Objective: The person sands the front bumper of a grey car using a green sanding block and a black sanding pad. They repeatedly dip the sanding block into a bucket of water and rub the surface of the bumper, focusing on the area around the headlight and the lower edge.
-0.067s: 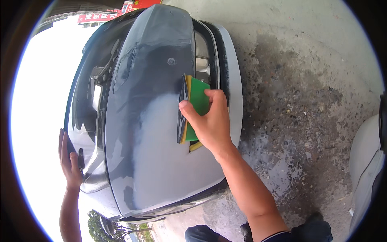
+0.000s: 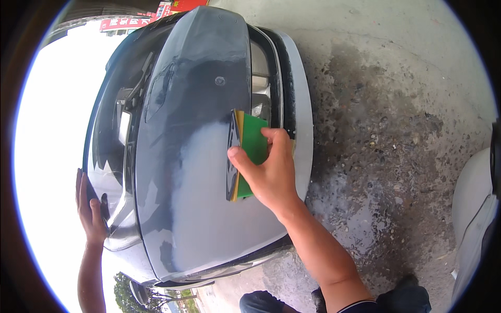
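Note:
My right hand [image 2: 272, 175] grips a green sanding block [image 2: 254, 138] between thumb and fingers. The block has a yellow layer and a dark sheet along its left face, and it stands on edge over the grey panel [image 2: 203, 224] of a car. That panel is patchy, with pale and darker grey areas and a whitish, dusty-looking zone beside the block. My left hand [image 2: 91, 216] lies with fingers stretched out against the far left side of the car, near the dark glass [image 2: 109, 146]. Its palm is mostly hidden.
A lamp [image 2: 259, 65] sits along the panel's right edge, above a pale grey bumper [image 2: 302, 104]. Wet, rough concrete [image 2: 376, 172] spreads to the right. Another pale vehicle [image 2: 472, 208] stands at the far right. My legs [image 2: 261, 302] show at the bottom.
My right hand and the sanding block have shifted a little toward me and slightly left along the panel. The left hand stays in place.

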